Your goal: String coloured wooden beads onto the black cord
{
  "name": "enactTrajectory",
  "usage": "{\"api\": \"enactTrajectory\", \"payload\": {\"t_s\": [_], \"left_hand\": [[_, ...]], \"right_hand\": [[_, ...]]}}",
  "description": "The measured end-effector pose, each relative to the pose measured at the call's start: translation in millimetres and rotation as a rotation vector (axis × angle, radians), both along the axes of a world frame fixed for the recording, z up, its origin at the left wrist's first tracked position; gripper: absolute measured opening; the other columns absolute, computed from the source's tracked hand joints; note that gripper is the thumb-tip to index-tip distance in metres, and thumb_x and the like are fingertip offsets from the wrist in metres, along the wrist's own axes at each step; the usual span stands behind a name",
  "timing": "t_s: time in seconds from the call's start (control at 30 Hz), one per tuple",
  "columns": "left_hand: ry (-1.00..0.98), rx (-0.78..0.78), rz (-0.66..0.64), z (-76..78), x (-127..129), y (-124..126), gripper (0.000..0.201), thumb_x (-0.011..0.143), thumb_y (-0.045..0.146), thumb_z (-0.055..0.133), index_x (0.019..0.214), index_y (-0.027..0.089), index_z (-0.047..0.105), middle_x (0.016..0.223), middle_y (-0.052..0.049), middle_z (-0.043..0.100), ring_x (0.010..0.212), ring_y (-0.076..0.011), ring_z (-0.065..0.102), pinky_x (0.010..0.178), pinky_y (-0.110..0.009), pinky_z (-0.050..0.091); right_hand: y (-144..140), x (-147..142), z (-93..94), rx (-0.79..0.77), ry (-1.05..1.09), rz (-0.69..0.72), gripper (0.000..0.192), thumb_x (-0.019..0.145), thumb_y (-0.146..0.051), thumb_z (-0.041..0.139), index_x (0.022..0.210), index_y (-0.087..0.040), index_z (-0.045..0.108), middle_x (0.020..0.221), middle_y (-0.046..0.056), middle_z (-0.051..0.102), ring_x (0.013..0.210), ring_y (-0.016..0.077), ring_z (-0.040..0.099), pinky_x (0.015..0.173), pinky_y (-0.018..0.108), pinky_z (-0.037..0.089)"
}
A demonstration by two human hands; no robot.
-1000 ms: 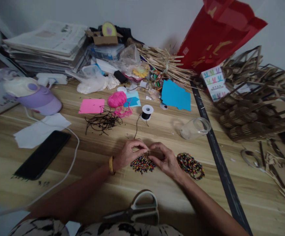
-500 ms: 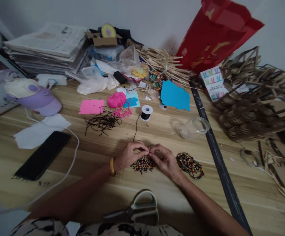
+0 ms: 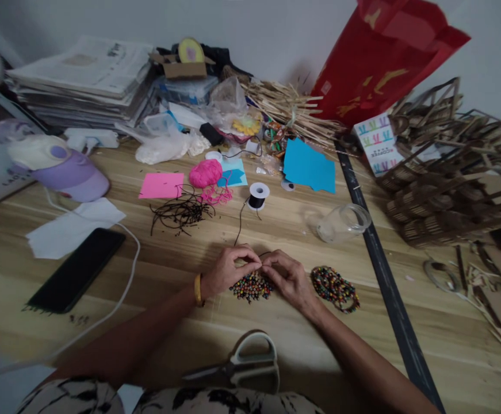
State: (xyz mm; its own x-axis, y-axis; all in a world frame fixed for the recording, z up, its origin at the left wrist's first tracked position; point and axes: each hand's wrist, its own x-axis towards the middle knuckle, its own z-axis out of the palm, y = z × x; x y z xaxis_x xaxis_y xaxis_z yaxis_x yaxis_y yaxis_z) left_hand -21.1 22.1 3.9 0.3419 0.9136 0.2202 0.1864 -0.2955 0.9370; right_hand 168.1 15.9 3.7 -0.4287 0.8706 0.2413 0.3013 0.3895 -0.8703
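My left hand (image 3: 228, 270) and my right hand (image 3: 291, 279) meet at their fingertips, both pinched closed. The black cord (image 3: 240, 221) runs from a white spool (image 3: 257, 196) down behind my left hand, and a short dark stretch shows beside my right fingers. Whether a bead sits in the pinch is too small to see. Just below the fingertips lies a pile of small multicoloured beads (image 3: 251, 288). To the right of my right hand rests a coil of strung beads (image 3: 335, 289).
Scissors (image 3: 252, 362) lie near the front edge. A glass jar (image 3: 343, 223) lies right of the spool. Cut black cords (image 3: 181, 211), pink yarn (image 3: 206, 173) and a phone (image 3: 77, 270) are on the left. Woven brown baskets (image 3: 440, 201) crowd the right side.
The hands keep the same pinch at the same spot, with hardly any movement of the fingers. The whole view has shifted very slightly.
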Motion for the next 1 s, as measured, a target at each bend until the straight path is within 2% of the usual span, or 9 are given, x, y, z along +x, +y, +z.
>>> {"api": "enactTrajectory", "payload": {"t_s": [0.2,0.67,1.0], "left_hand": [[0.007,-0.004,0.007,1.6,0.2,0.0,0.01,0.08,0.019,0.064,0.073,0.012,0.067,0.073,-0.005,0.066,0.071,-0.0146,0.06,0.069,-0.026,0.046],[0.057,0.052,0.004,0.4,-1.2,1.1,0.009,0.08,0.017,0.063,0.075,0.012,0.067,0.074,-0.005,0.065,0.072,-0.0144,0.06,0.069,-0.025,0.046],[0.427,0.114,-0.096,0.5,-18.3,12.9,0.01,0.08,0.015,0.061,0.075,0.016,0.07,0.077,-0.005,0.066,0.074,-0.0155,0.059,0.072,-0.027,0.045]], "right_hand": [[-1.3,-0.5,-6.6,-0.036,0.058,-0.007,0.012,0.089,-0.029,0.058,0.088,-0.018,0.063,0.086,0.006,0.066,0.081,0.0169,0.062,0.074,0.03,0.05],[-2.0,-0.6,-5.3,0.06,-0.015,-0.017,0.015,0.092,-0.027,0.052,0.084,-0.019,0.062,0.08,0.005,0.062,0.077,0.0166,0.059,0.07,0.029,0.048],[-4.4,0.3,-13.5,0.214,-0.024,-0.061,0.011,0.092,-0.023,0.05,0.088,-0.021,0.06,0.083,0.006,0.061,0.082,0.0193,0.058,0.072,0.033,0.049]]}}
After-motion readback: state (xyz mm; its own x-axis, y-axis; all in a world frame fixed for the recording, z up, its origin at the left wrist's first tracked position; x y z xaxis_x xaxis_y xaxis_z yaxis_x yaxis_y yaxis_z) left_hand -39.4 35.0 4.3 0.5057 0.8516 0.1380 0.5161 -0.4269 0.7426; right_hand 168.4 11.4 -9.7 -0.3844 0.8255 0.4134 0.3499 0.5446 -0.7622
